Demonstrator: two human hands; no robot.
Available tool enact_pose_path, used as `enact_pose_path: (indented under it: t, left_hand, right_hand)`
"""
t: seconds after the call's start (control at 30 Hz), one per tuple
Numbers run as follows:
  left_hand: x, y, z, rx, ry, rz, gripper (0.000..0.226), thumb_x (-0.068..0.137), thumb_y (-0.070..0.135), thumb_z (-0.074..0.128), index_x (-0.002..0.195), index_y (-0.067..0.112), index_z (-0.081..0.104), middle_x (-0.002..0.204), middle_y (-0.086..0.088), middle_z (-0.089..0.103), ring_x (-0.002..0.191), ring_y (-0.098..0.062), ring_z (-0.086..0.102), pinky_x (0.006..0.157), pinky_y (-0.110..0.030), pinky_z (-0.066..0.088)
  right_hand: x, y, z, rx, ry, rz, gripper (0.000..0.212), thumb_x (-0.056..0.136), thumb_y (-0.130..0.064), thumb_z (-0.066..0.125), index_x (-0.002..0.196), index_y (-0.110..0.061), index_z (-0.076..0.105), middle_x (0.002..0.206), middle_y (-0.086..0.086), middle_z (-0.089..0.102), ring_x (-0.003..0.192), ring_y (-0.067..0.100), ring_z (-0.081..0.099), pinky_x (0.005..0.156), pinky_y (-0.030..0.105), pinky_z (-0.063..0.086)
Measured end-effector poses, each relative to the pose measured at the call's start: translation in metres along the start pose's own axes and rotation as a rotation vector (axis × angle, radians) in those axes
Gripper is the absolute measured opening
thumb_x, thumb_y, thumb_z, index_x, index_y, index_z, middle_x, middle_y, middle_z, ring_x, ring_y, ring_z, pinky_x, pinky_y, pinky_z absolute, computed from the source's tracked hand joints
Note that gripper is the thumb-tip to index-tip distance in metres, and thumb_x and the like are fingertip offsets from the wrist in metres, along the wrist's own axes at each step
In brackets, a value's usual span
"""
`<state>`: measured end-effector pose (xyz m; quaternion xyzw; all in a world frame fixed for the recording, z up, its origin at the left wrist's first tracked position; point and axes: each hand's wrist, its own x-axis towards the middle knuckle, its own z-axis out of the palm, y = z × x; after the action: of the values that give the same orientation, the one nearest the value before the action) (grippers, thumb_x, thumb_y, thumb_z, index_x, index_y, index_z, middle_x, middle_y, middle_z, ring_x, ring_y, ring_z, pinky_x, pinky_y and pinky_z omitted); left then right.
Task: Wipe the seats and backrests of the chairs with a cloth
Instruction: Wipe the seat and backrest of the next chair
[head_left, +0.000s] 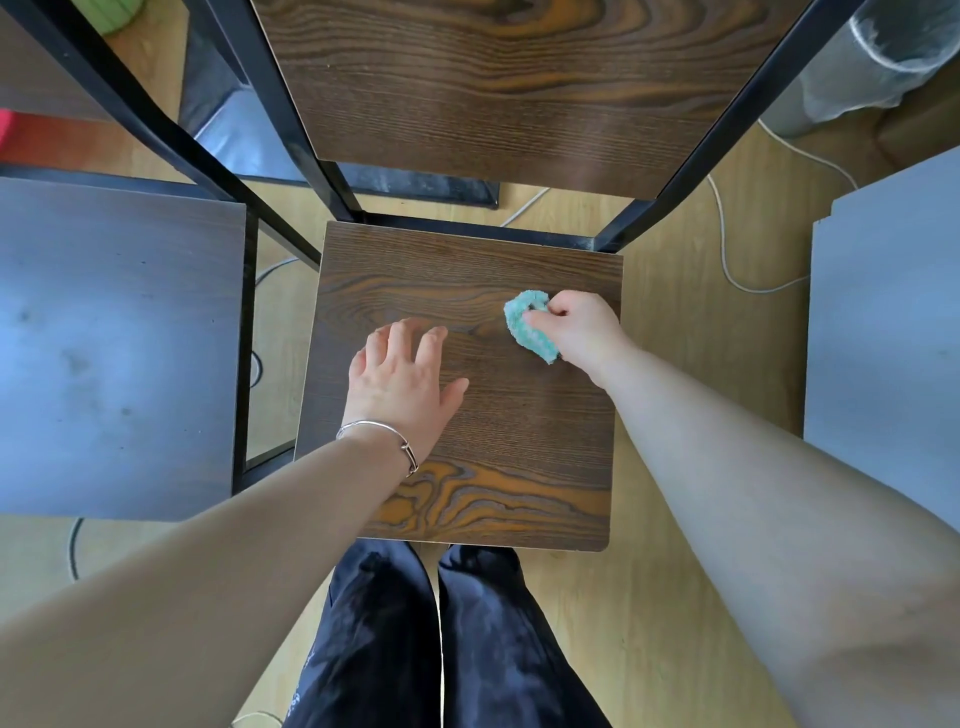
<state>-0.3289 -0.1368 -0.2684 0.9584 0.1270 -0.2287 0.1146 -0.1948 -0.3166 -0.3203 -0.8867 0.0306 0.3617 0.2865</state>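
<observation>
A chair with a dark wood-grain seat (498, 441) and matching backrest (498, 88) on a black metal frame stands right in front of me. My right hand (582, 327) grips a bunched teal cloth (527, 325) against the right part of the seat. My left hand (400, 374), with a silver bracelet on the wrist, lies flat on the seat's left part, fingers spread and straight.
A second chair's seat (114, 343) stands close on the left. A grey panel (888, 332) is at the right edge. White cables (727, 244) trail over the light wooden floor. A clear plastic bag (878, 57) sits at the top right. My dark-trousered legs (441, 634) touch the seat's front.
</observation>
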Motion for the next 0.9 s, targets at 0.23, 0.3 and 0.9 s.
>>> enact_pose_path:
  t: [0.23, 0.3, 0.9]
  left_hand:
    - [-0.002, -0.004, 0.002, 0.003, -0.012, 0.007, 0.062, 0.096, 0.057, 0.038, 0.148, 0.026, 0.025, 0.148, -0.007, 0.029, 0.137, -0.029, 0.025, 0.112, -0.044, 0.027]
    - [-0.001, -0.004, 0.002, 0.007, -0.013, 0.008, 0.062, 0.096, 0.056, 0.038, 0.148, 0.026, 0.025, 0.148, -0.007, 0.030, 0.137, -0.030, 0.026, 0.112, -0.044, 0.028]
    - [0.007, 0.000, 0.009, 0.004, -0.019, 0.025, 0.061, 0.095, 0.057, 0.039, 0.147, 0.027, 0.026, 0.148, -0.006, 0.030, 0.136, -0.030, 0.026, 0.111, -0.044, 0.028]
  right_hand:
    - [-0.001, 0.000, -0.002, 0.026, 0.040, 0.084, 0.030, 0.092, -0.043, 0.063, 0.109, -0.021, 0.052, 0.104, -0.001, 0.060, 0.083, 0.014, 0.065, 0.049, 0.019, 0.051]
    - [-0.004, 0.003, -0.007, -0.036, 0.041, 0.052, 0.037, 0.089, -0.044, 0.067, 0.111, -0.022, 0.046, 0.105, -0.002, 0.057, 0.085, 0.014, 0.064, 0.053, 0.023, 0.057]
    - [-0.004, 0.037, -0.024, -0.542, 0.067, -0.550, 0.059, 0.087, -0.027, 0.073, 0.141, -0.031, 0.049, 0.137, -0.003, 0.045, 0.122, 0.017, 0.040, 0.093, 0.037, 0.050]
